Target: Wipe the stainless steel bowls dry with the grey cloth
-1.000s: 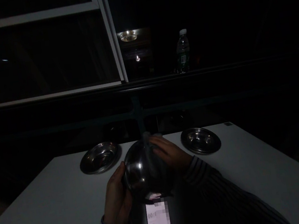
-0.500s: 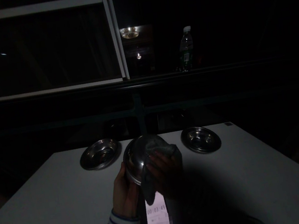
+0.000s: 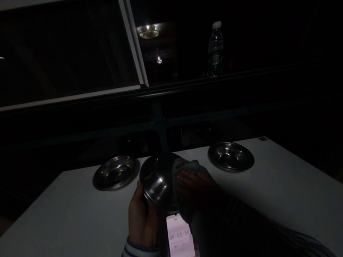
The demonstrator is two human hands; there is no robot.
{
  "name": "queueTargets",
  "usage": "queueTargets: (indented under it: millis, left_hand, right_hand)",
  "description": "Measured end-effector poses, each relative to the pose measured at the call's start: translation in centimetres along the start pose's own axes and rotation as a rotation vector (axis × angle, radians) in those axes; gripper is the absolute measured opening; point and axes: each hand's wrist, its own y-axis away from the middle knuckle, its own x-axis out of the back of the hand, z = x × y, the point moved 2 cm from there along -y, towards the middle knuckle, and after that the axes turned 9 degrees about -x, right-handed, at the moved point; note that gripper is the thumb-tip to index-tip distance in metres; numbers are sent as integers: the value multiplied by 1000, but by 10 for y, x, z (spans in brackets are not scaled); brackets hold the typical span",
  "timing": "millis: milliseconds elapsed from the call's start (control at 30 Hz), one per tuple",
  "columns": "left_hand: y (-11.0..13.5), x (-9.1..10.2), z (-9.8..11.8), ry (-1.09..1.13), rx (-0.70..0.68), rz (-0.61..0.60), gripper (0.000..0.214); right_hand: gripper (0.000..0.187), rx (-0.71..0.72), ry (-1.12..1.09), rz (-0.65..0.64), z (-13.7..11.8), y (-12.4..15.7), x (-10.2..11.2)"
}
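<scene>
My left hand point(image 3: 142, 216) is closed on the left rim of a shiny metal bowl point(image 3: 158, 182), its thumb on the outside. The bowl is held tilted above the table, its rounded underside facing me. In my right hand point(image 3: 196, 187) is a grey cloth point(image 3: 182, 200), pressed against the right side of the bowl. The cloth hangs down past the bowl's lower edge. My right hand is dim, and its thumb is hidden.
On the white table point(image 3: 62, 239), one metal dish point(image 3: 115, 173) lies at the back left and another metal dish point(image 3: 231, 157) at the back right. A lit phone point(image 3: 180, 247) with a timer is below the bowl. A plastic bottle point(image 3: 216, 51) stands on the dark ledge beyond.
My right hand and the cloth have slid rightward over the bowl, baring more of its underside. My left hand keeps its hold. The phone's timer went from 00:03:49 to 00:03:50.
</scene>
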Motion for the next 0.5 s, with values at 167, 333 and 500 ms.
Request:
queueTargets:
  millis: [167,333,500]
  left_hand:
    - [-1,0,-10,-33,-11,-7,25]
    - [1,0,-4,-53,22,-20,23]
    - [0,0,-3,-62,-27,1,16]
  right_hand:
    - [39,-48,-11,-25,-15,-21,1]
    - [38,90,-72,-81,-17,-10,-2]
    - [35,134,9,-42,-15,-6,0]
